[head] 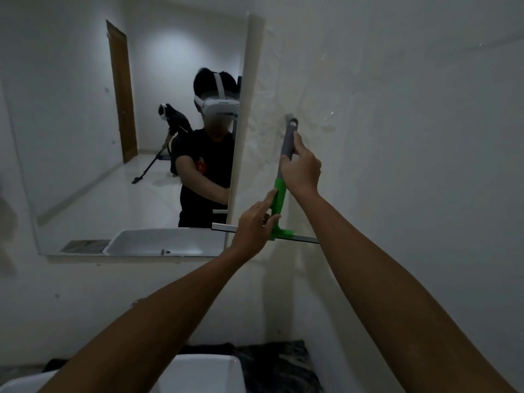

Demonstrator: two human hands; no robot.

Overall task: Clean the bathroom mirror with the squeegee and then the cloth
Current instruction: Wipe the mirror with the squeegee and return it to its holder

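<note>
A: Holding the squeegee upright against the wall just right of the mirror, we have both hands on it. Its grey handle points up, the green neck sits below, and the white blade lies level at the bottom, its left end crossing the mirror's lower right edge.

B: How do our hands sit?

A: Our right hand is curled round the grey handle, with one finger laid straight up along it. Our left hand rests on the green neck, one finger stretched up along it; the others hide behind the hand, so we cannot tell how they lie.

B: And beyond the tool?

A: The mirror fills the upper left. It reflects a person in a dark shirt wearing a white headset, a wooden door, a tripod on a pale floor, and the sink. Below us, the real white sink shows at the bottom edge, with a dark cloth lying just beside it, on its right.
</note>
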